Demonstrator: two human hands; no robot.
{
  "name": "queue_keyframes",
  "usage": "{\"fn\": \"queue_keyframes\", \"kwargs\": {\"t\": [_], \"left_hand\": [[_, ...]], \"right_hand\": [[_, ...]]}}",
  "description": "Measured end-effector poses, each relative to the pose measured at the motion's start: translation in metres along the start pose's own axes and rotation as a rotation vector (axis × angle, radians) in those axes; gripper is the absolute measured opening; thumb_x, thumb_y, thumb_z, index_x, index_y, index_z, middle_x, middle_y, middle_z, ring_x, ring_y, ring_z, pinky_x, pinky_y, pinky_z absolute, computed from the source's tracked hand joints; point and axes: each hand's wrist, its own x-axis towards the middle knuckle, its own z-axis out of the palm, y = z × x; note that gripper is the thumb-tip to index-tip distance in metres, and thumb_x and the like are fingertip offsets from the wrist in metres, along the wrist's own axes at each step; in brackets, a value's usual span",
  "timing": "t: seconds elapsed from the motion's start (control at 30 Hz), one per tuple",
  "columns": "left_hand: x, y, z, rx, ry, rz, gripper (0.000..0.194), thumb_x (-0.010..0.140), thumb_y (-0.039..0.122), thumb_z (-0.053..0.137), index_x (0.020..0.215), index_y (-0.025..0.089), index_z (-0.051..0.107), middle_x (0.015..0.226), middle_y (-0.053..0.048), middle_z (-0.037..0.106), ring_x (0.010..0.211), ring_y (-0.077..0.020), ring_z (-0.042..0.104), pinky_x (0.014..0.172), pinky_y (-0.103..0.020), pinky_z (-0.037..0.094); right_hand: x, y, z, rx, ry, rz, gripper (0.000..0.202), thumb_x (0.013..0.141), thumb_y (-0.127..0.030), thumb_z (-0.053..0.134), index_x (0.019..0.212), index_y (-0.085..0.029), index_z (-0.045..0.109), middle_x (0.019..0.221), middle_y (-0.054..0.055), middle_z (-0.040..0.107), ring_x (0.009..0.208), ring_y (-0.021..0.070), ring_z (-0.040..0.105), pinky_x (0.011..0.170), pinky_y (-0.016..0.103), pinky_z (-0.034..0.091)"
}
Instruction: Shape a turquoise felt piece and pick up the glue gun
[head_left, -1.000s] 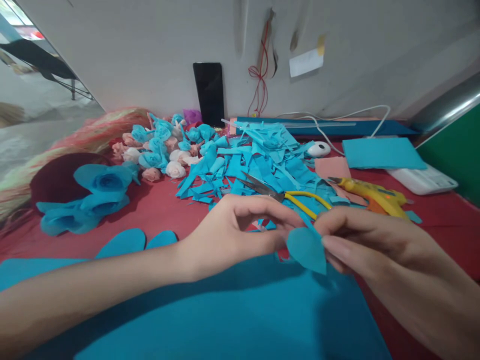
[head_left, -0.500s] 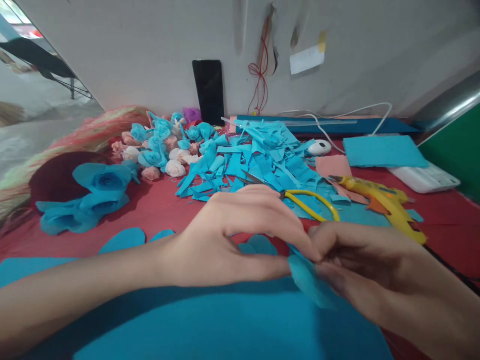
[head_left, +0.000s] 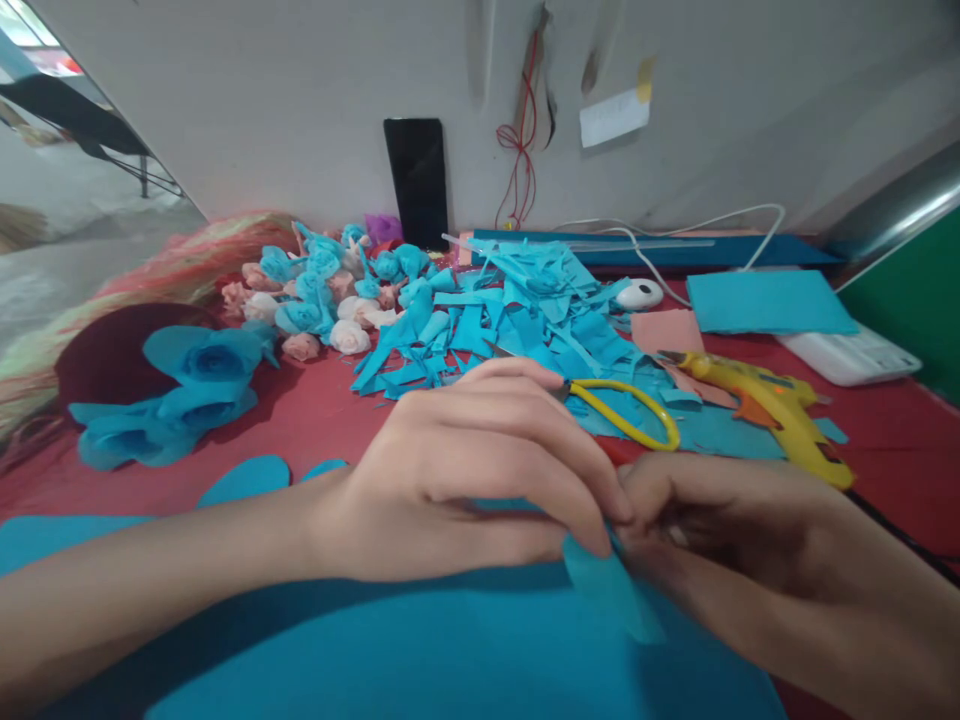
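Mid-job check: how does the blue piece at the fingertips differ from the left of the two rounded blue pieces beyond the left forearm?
The held piece is pinched between the left hand and right hand; the rounded piece lies on the red cloth. The held piece slants downward and looks narrow, while the rounded piece shows a broad, curved edge. Both are blue and partly hidden.

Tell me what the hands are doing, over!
Left hand and right hand: both pinching blue piece. Piece over blue sheet. Scissors close beyond, blades partly hidden by left hand.
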Motion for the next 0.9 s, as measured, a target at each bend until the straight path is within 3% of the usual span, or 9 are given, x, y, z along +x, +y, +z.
{"fn": "queue_keyframes", "kwargs": {"t": [0.13,0.3,0.5,0.63,0.77,0.9], "left_hand": [[0.003,-0.001,-0.002,-0.033,-0.007,0.053,0.019,0.083,0.019,0.048,0.069,0.015,0.060,0.076,-0.005,0.069,0.075,-0.0112,0.064,0.093,-0.028,0.039],[0.008,-0.003,-0.003,-0.086,0.029,0.163,0.036,0.085,0.033,0.045,0.065,0.008,0.060,0.065,-0.011,0.068,0.066,-0.0128,0.064,0.082,-0.032,0.044],[0.013,-0.002,-0.004,-0.021,0.038,0.166,0.035,0.084,0.035,0.045,0.064,0.010,0.059,0.062,-0.009,0.068,0.063,-0.0117,0.063,0.077,-0.030,0.046],[0.017,0.000,-0.003,-0.019,0.069,0.179,0.036,0.085,0.035,0.043,0.063,0.010,0.058,0.056,-0.008,0.067,0.059,-0.0114,0.063,0.071,-0.027,0.048],[0.015,0.001,-0.001,-0.056,0.100,0.182,0.030,0.084,0.034,0.044,0.068,0.015,0.062,0.058,-0.007,0.068,0.060,-0.0115,0.063,0.066,-0.027,0.048],[0.006,0.001,0.001,-0.048,0.093,0.072,0.009,0.080,0.019,0.054,0.074,0.015,0.060,0.070,-0.002,0.070,0.068,-0.0084,0.062,0.078,-0.024,0.047]], "right_hand": [[0.006,0.005,-0.007,0.078,-0.173,-0.037,0.009,0.064,-0.029,0.056,0.056,-0.027,0.055,0.047,-0.005,0.040,0.038,0.0079,0.027,0.033,0.017,0.020],[0.005,0.003,-0.012,0.078,-0.293,0.087,0.008,0.064,-0.026,0.059,0.057,-0.027,0.056,0.050,-0.004,0.039,0.041,0.0079,0.029,0.035,0.015,0.023],[0.008,0.003,-0.007,0.085,-0.165,-0.013,0.007,0.061,-0.029,0.058,0.054,-0.028,0.055,0.046,-0.003,0.039,0.037,0.0089,0.030,0.032,0.017,0.022],[0.008,0.008,-0.007,0.062,-0.162,-0.062,0.009,0.062,-0.030,0.059,0.053,-0.028,0.056,0.045,-0.003,0.042,0.036,0.0089,0.034,0.030,0.016,0.023],[0.005,0.012,-0.007,0.075,-0.178,-0.131,0.010,0.065,-0.030,0.060,0.056,-0.028,0.056,0.042,-0.006,0.037,0.033,0.0066,0.025,0.028,0.015,0.015],[0.001,0.004,-0.002,0.086,-0.069,-0.023,0.009,0.060,-0.029,0.060,0.052,-0.025,0.056,0.042,-0.006,0.036,0.036,0.0069,0.026,0.032,0.017,0.017]]}}
